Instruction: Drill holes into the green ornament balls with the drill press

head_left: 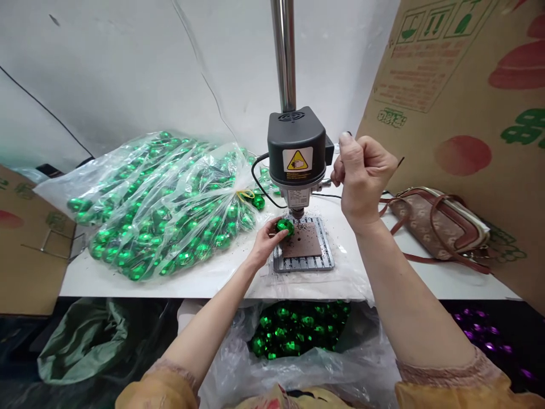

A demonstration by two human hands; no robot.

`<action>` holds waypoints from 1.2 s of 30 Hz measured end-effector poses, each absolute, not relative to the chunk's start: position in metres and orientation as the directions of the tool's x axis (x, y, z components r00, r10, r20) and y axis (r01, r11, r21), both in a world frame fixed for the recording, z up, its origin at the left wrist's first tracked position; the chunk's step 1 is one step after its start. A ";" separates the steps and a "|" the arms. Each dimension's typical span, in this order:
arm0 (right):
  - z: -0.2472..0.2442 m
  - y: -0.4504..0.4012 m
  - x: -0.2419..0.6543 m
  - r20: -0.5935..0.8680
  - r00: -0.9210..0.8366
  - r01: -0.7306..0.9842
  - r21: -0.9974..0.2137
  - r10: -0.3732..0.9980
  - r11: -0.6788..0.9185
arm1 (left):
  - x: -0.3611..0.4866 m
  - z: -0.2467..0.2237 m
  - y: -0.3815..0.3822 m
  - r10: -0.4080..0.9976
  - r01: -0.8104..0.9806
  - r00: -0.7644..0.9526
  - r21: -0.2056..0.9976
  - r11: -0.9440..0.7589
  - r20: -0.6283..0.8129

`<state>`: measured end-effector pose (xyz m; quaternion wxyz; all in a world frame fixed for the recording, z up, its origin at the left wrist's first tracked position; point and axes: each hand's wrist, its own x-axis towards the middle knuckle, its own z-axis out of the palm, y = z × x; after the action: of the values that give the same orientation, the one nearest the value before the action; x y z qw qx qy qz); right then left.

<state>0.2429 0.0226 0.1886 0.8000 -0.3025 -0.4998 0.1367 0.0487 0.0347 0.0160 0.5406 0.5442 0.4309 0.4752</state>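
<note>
My left hand pinches a shiny green faceted ball over the left part of a brown board, just below the chuck of a black drill press. The board lies on the press's slotted metal base and has a small dark hole in it. To the right of the press head, my right hand is raised and closed, its fingers wrapped round the press's lever, of which only a short metal part shows.
A clear bag of green balls fills the table's left side. At the right lies a brown handbag before a large carton. Below the table edge is an open plastic bag with green balls.
</note>
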 end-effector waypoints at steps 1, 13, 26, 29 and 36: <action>0.189 0.022 0.243 0.718 0.462 0.086 -0.620 0.520 0.780 | 0.049 0.017 0.036 0.980 0.003 0.186 0.998 -0.067 0.066; 0.189 0.022 0.243 0.722 0.463 0.085 -0.614 0.514 0.785 | 0.048 0.008 0.040 0.965 0.052 0.221 0.986 -0.155 0.140; 0.189 0.022 0.243 0.713 0.456 0.057 -0.620 0.532 0.782 | 0.054 0.004 0.044 0.918 0.237 0.307 0.913 -0.331 0.252; 0.190 0.021 0.242 0.705 0.462 0.051 -0.627 0.539 0.777 | 0.055 0.001 0.044 0.914 0.256 0.307 0.902 -0.347 0.264; 0.191 0.018 0.241 0.702 0.466 0.043 -0.626 0.539 0.778 | 0.062 0.001 0.040 0.905 0.200 0.306 0.909 -0.366 0.297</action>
<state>0.2411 0.0178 0.1909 0.8039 -0.2949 -0.4929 0.1542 0.0620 0.0397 0.0011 0.4021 0.7008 0.3939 0.4382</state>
